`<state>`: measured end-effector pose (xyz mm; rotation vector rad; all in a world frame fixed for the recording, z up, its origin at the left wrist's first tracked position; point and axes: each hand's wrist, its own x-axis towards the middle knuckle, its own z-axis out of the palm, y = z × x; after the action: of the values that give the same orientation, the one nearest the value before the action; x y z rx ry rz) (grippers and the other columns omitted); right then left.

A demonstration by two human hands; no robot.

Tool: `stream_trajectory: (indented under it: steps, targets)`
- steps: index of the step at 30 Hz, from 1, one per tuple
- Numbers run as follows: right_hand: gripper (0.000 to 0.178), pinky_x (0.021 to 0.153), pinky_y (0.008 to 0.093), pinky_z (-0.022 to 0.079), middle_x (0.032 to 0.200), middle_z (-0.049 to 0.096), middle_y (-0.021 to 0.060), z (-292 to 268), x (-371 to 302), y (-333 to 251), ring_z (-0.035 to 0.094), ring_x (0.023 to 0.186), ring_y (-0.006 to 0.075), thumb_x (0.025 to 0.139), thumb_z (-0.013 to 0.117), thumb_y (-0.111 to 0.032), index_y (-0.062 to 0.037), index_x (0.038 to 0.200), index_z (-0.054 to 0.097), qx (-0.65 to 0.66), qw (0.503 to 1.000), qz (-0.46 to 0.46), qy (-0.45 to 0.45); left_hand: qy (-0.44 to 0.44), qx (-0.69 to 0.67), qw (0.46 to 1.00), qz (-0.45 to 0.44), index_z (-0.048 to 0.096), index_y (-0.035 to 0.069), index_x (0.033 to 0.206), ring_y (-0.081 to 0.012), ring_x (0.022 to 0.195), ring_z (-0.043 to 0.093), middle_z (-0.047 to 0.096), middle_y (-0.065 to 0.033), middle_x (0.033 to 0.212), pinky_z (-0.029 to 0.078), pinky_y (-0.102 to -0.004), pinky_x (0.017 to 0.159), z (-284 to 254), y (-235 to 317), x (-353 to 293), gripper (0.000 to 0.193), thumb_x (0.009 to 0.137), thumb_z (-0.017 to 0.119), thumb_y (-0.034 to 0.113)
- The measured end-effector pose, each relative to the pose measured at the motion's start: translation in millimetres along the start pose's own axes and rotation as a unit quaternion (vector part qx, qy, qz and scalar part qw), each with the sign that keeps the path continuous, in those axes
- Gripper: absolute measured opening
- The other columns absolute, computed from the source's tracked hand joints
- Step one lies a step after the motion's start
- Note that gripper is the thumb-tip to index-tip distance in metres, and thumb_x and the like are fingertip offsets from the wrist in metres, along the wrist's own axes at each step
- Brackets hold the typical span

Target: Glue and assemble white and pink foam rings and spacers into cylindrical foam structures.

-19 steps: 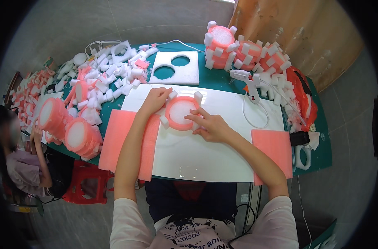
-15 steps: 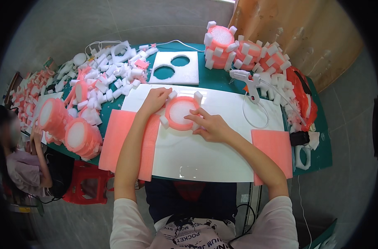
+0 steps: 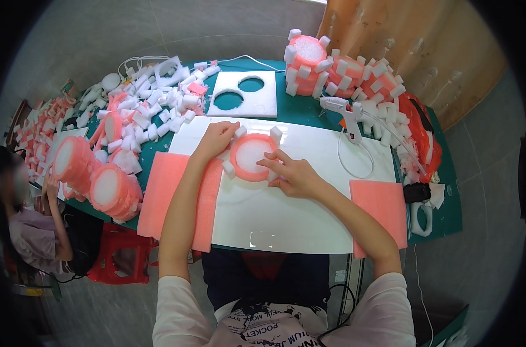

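A round pink foam ring with a white middle [image 3: 253, 155] lies flat on the white board [image 3: 274, 214]. White foam blocks [image 3: 276, 135] stand out from its rim at several corners. My right hand [image 3: 297, 176] pinches the block at the lower right, with its index finger reaching over the pink rim. At the ring's upper left, my left hand [image 3: 218, 139] is closed beside another block; its fingertips are hidden, so what they hold cannot be made out.
Pink foam sheets [image 3: 378, 214] lie on both sides of the board. A white glue gun [image 3: 338, 107] rests at the far right, before stacked pink foam rounds [image 3: 306, 66]. Loose white foam pieces [image 3: 153, 110] heap at the far left. A co-worker [image 3: 37, 225] sits at the left.
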<state>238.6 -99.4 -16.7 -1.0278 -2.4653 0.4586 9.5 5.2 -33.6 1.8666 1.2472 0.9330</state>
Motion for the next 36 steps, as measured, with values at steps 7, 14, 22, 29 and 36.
stream_trajectory:
  steps: [7,14,22,29,36]
  targets:
    - [0.051,0.060,0.0337,0.048,0.113,0.048,0.0063,2,0,2,0.060,0.077,0.0230,0.069,0.068,-0.015,-0.0203,0.116,0.048,-0.004,1.000,-0.003,0.010,0.004,0.002,1.000,0.011,0.058,-0.004,0.070,-0.0135,0.051,0.045,0.054,-0.0081,0.057,0.037,-0.0291,0.050,0,-4,2,0.037,0.086,0.050,0.028]
    - [0.051,0.062,0.0341,0.048,0.112,0.048,0.0058,-1,1,1,0.060,0.076,0.0237,0.069,0.068,-0.014,-0.0201,0.115,0.048,0.003,1.000,-0.001,0.002,0.005,-0.001,1.000,0.008,0.058,-0.005,0.070,-0.0133,0.050,0.045,0.054,-0.0082,0.056,0.038,-0.0290,0.049,0,-2,1,0.038,0.086,0.050,0.029]
    - [0.051,0.060,0.0343,0.048,0.113,0.048,0.0060,1,1,2,0.059,0.074,0.0247,0.069,0.067,-0.015,-0.0200,0.116,0.048,-0.013,1.000,-0.005,0.006,0.005,0.017,0.999,-0.038,0.059,-0.005,0.067,-0.0130,0.042,0.046,0.052,-0.0078,0.049,0.037,-0.0283,0.043,-4,9,-2,0.041,0.086,0.051,0.031]
    - [0.056,0.056,0.0345,0.047,0.110,0.050,0.0023,-1,1,0,0.059,0.071,0.0247,0.068,0.069,-0.017,-0.0200,0.119,0.046,-0.007,1.000,0.012,0.008,-0.011,-0.020,0.998,-0.066,0.059,-0.004,0.065,-0.0110,0.039,0.047,0.052,-0.0066,0.049,0.037,-0.0252,0.039,-6,12,-3,0.047,0.087,0.049,0.036]
    - [0.060,0.055,0.0344,0.046,0.108,0.051,0.0017,-1,1,1,0.058,0.071,0.0254,0.067,0.069,-0.016,-0.0191,0.121,0.043,-0.004,1.000,0.018,0.007,-0.028,-0.032,0.996,-0.074,0.058,-0.003,0.066,-0.0109,0.039,0.047,0.051,-0.0066,0.049,0.037,-0.0248,0.038,-8,15,-3,0.057,0.089,0.042,0.046]
